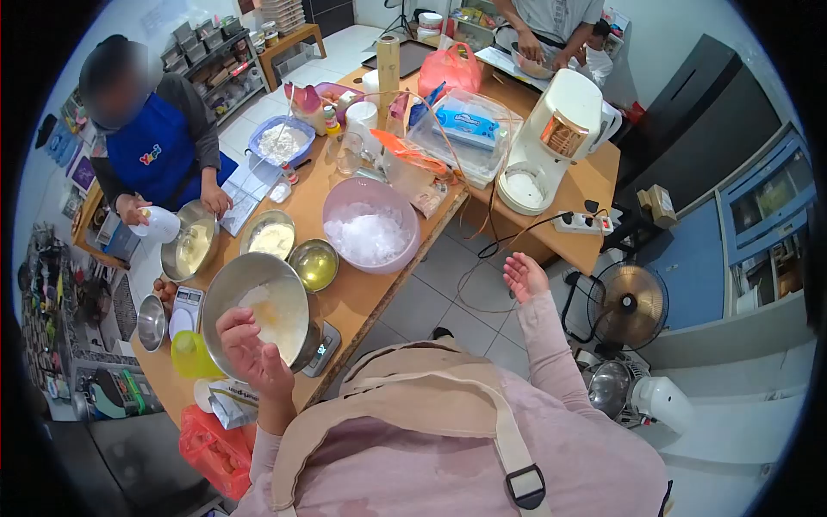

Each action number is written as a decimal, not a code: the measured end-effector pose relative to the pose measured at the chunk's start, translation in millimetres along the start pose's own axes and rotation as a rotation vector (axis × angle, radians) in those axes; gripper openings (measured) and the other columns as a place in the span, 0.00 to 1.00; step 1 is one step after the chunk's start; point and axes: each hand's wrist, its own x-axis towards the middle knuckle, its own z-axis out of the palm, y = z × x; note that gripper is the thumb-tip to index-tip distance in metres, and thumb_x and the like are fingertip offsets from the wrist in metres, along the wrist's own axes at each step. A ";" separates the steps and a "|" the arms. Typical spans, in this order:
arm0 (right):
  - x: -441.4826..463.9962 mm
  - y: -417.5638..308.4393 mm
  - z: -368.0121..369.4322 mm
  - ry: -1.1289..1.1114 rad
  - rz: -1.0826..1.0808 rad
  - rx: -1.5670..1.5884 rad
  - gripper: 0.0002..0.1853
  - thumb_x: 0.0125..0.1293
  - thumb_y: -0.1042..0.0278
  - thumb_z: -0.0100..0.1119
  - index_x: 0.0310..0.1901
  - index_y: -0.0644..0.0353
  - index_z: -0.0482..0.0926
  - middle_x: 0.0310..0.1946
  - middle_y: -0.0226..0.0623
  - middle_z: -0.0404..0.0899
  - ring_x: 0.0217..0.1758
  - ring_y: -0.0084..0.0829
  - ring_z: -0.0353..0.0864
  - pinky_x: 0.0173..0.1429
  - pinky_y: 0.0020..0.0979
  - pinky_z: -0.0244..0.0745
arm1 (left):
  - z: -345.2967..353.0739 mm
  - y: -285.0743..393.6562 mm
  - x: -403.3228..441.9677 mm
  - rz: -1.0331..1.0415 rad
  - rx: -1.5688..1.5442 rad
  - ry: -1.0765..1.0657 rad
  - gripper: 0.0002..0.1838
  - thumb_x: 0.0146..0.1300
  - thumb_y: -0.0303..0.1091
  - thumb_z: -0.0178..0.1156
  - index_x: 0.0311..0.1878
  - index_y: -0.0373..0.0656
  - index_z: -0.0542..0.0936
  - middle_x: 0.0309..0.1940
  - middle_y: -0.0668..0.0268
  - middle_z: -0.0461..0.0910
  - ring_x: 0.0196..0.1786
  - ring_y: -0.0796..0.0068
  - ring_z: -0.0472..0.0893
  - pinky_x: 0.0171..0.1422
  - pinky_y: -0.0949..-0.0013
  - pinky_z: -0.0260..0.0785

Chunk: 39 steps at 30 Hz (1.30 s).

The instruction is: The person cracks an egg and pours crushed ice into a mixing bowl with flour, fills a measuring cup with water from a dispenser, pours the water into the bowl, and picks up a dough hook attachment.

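My left hand [257, 351] is raised in front of a large metal mixing bowl [226, 302], its fingers loosely bent and apart with nothing in them. Pale powder and a yellowish patch lie inside that bowl, which is beside or on a digital scale [322, 349]; the hand hides part of the rim. Off to the right, over the floor, my right hand [525, 277] is held palm up, open and holding nothing. Close to the mixing bowl are a small metal bowl of yellow liquid [314, 264], a bowl of pale powder [269, 236] and a pink basin [405, 246] of white, ice-like pieces.
Across the table a person in a blue apron [159, 138] tips a white container [159, 226] over a metal bowl [185, 250]. Another person [551, 26] works at the back. A white stand mixer [560, 112], cables, a power strip [583, 223] and a floor fan [627, 302] are to the right.
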 end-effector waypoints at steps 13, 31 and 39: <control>-34.3 34.0 130.8 -0.395 -0.153 -0.481 0.09 0.66 0.63 0.55 0.44 0.57 0.75 0.36 0.32 0.80 0.34 0.21 0.77 0.38 0.25 0.74 | -4.8 20.2 -18.3 -0.052 0.162 -0.036 0.19 0.58 0.47 0.63 0.38 0.42 0.71 0.46 0.56 0.68 0.49 0.64 0.67 0.58 0.62 0.59; -206.1 170.5 349.6 -1.507 -0.467 -0.738 0.07 0.61 0.72 0.59 0.40 0.62 0.77 0.25 0.27 0.74 0.28 0.16 0.72 0.32 0.20 0.67 | -139.1 157.3 -187.9 -0.543 0.718 0.685 0.05 0.57 0.23 0.61 0.35 0.39 0.74 0.28 0.64 0.75 0.29 0.78 0.72 0.34 0.77 0.64; -254.7 199.4 329.1 -2.049 -0.181 -0.916 0.14 0.67 0.63 0.55 0.26 0.62 0.75 0.16 0.28 0.70 0.19 0.17 0.66 0.24 0.24 0.61 | -71.6 180.9 -199.7 -0.611 0.839 0.842 0.17 0.60 0.32 0.62 0.18 0.38 0.71 0.12 0.65 0.68 0.14 0.78 0.63 0.20 0.72 0.56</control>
